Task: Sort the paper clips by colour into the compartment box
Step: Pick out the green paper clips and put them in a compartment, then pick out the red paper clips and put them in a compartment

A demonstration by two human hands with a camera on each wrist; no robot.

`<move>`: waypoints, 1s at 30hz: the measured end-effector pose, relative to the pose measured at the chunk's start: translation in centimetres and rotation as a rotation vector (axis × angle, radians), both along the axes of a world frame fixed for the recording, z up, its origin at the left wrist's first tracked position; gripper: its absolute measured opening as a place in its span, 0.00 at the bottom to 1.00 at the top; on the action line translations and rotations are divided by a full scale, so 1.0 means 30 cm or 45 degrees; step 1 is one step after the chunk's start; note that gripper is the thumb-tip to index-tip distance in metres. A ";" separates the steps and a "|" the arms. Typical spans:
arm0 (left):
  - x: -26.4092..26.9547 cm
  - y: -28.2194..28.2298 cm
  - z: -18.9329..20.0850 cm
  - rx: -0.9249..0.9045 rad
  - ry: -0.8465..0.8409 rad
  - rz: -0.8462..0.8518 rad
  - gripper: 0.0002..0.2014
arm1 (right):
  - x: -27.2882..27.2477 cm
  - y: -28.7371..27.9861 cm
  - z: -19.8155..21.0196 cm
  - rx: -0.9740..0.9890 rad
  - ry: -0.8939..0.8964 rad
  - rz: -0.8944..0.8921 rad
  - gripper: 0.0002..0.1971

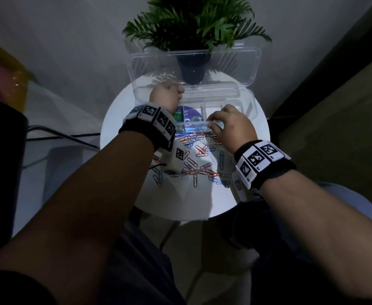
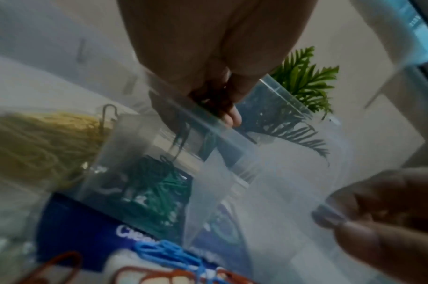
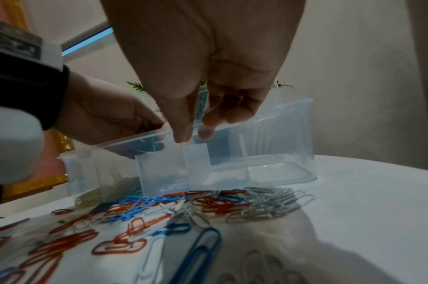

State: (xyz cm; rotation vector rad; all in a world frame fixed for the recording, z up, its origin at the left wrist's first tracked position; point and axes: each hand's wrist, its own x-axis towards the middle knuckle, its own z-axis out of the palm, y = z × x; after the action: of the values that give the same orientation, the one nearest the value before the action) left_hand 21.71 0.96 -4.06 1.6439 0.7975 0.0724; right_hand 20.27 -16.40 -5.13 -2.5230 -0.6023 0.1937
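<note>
Paper clips (image 1: pixel 193 159), the loose red, blue and grey ones, lie scattered on the white table (image 1: pixel 180 203) just in front of the compartment box (image 1: pixel 244 100). My left hand (image 1: pixel 166 96) pinches green clips over the green compartment (yellows sit beside it); I should release low, inside the walls. My right hand (image 1: pixel 229 126) pinches the box's near rim, steadying it. One box, two hands; the clips are too many to count.

We see our left hand (image 1: pixel 166 95) curled over the far side of the clear plastic compartment box (image 1: pixel 244 100), our right hand (image 1: pixel 231 126) pinching its near rim, and loose red, blue and grey paper clips (image 1: pixel 200 164) scattered on the round white table (image 1: pixel 180 201).
</note>
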 end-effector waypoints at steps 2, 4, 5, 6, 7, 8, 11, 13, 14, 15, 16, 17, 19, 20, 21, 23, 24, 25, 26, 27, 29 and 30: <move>-0.016 0.003 -0.014 0.216 -0.021 -0.076 0.14 | 0.001 -0.002 -0.002 0.005 0.013 -0.007 0.11; -0.026 0.010 -0.020 0.305 -0.011 -0.112 0.13 | 0.002 -0.004 -0.002 0.009 0.016 -0.009 0.11; -0.029 0.013 -0.022 0.342 -0.007 -0.126 0.13 | 0.001 -0.004 -0.001 0.011 0.019 -0.010 0.11; -0.036 0.016 -0.021 0.368 -0.003 -0.137 0.12 | 0.001 -0.004 0.000 0.010 0.022 -0.009 0.11; -0.042 0.017 -0.015 0.393 0.003 -0.158 0.12 | 0.001 -0.003 0.001 0.006 0.027 -0.007 0.12; -0.052 0.019 -0.001 0.422 0.000 -0.177 0.12 | 0.001 -0.003 0.003 0.008 0.029 -0.006 0.12; -0.099 0.055 0.064 0.305 -0.098 -0.062 0.11 | -0.008 -0.004 0.012 0.070 0.012 -0.029 0.13; -0.162 0.100 0.106 -0.077 -0.151 0.124 0.11 | -0.027 0.001 0.025 0.097 -0.033 -0.021 0.13; -0.209 0.119 0.120 -0.259 -0.159 0.212 0.10 | -0.041 0.005 0.031 0.093 -0.044 0.010 0.11; -0.260 0.137 0.126 -0.398 -0.156 0.296 0.10 | -0.059 0.010 0.037 0.083 -0.037 0.061 0.10; -0.310 0.151 0.127 -0.518 -0.158 0.374 0.10 | -0.079 0.018 0.039 0.068 -0.012 0.133 0.08; -0.355 0.161 0.125 -0.626 -0.162 0.437 0.10 | -0.101 0.027 0.039 0.047 0.031 0.218 0.07; -0.426 0.167 0.126 -0.775 -0.176 0.515 0.11 | -0.144 0.051 0.030 -0.038 0.144 0.382 0.07; -0.451 0.167 0.127 -0.806 -0.187 0.526 0.11 | -0.163 0.066 0.024 -0.104 0.206 0.449 0.08; -0.471 0.166 0.125 -0.810 -0.191 0.515 0.10 | -0.180 0.082 0.020 -0.174 0.262 0.498 0.08; -0.503 0.157 0.116 -0.792 -0.162 0.470 0.11 | -0.203 0.111 0.010 -0.271 0.336 0.526 0.09; -0.517 0.147 0.112 -0.775 -0.127 0.448 0.11 | -0.209 0.121 0.008 -0.293 0.359 0.504 0.10; -0.527 0.142 0.101 -0.743 -0.071 0.432 0.11 | -0.211 0.129 0.003 -0.300 0.377 0.466 0.11; -0.534 0.134 0.097 -0.704 -0.015 0.420 0.12 | -0.210 0.133 -0.003 -0.303 0.391 0.425 0.11; -0.535 0.131 0.089 -0.641 0.051 0.395 0.12 | -0.206 0.136 -0.010 -0.306 0.391 0.390 0.11; -0.540 0.125 0.056 -0.448 0.171 0.290 0.10 | -0.193 0.136 -0.025 -0.299 0.332 0.327 0.12; -0.545 0.124 0.032 -0.269 0.215 0.191 0.08 | -0.186 0.135 -0.029 -0.287 0.293 0.290 0.13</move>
State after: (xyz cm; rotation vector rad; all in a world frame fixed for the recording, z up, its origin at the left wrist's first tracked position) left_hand 5.35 4.68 -3.11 1.4019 1.0220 -0.0449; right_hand 14.70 -12.33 -5.99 -2.5882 -0.8112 0.6587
